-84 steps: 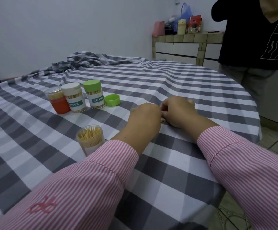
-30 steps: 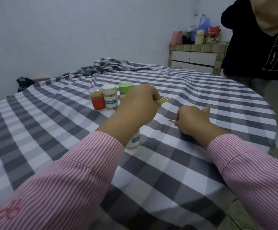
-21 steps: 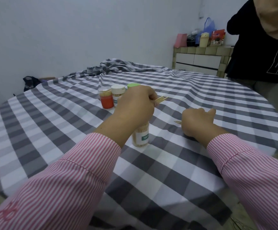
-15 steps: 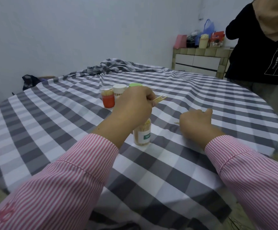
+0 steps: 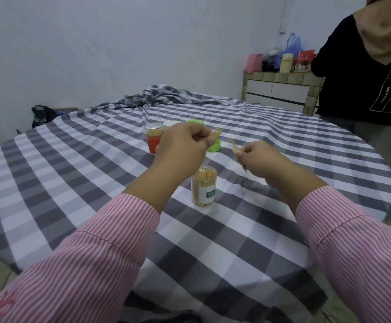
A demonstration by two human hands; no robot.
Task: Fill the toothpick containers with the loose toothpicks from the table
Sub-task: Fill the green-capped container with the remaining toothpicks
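Head view: open toothpick container (image 5: pixel 203 186) upright on checked table (image 5: pixel 73 178), between wrists. Left hand (image 5: pixel 182 148) at 11 o'clock pinches toothpicks (image 5: pixel 216 133); right hand (image 5: pixel 257 157) at 1 o'clock pinches second toothpick bundle (image 5: pixel 234 146). Beyond: orange-bottomed container (image 5: pixel 153 141), green lid (image 5: pixel 214 146).

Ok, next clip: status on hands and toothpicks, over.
Left hand pinching wooden toothpicks; right hand pinching more. Open clear plastic toothpick container upright below, nearly full. Nothing blocking its mouth.
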